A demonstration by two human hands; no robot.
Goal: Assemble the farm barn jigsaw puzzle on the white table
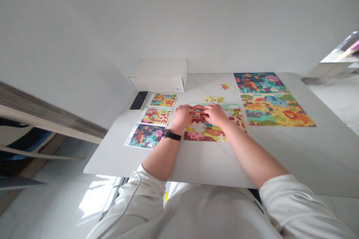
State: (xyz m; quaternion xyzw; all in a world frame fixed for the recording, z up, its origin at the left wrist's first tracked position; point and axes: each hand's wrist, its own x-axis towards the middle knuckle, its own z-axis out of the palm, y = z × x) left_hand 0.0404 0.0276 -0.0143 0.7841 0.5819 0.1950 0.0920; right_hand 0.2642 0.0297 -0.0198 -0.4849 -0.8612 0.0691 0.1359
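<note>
A partly assembled farm jigsaw puzzle (207, 137) lies on the white table, with a piece-shaped white gap just below its red barn. My left hand (183, 115) is at the barn's left side, fingers bent and closed on the edge of a red barn puzzle piece (197, 115). From the right, my right hand (215, 114) pinches the same area, its fingertips on the piece's other side. Whether the piece is fully seated among its neighbours cannot be made out. Loose yellow-green puzzle pieces (214, 99) lie just beyond my right hand.
Another loose piece (225, 86) sits farther back. Two assembled puzzles, a dark one (260, 82) and a safari one (277, 110), lie to the right. A picture sheet (155, 115), a phone (139, 101) and a white box (157, 76) are on the left, near the wall.
</note>
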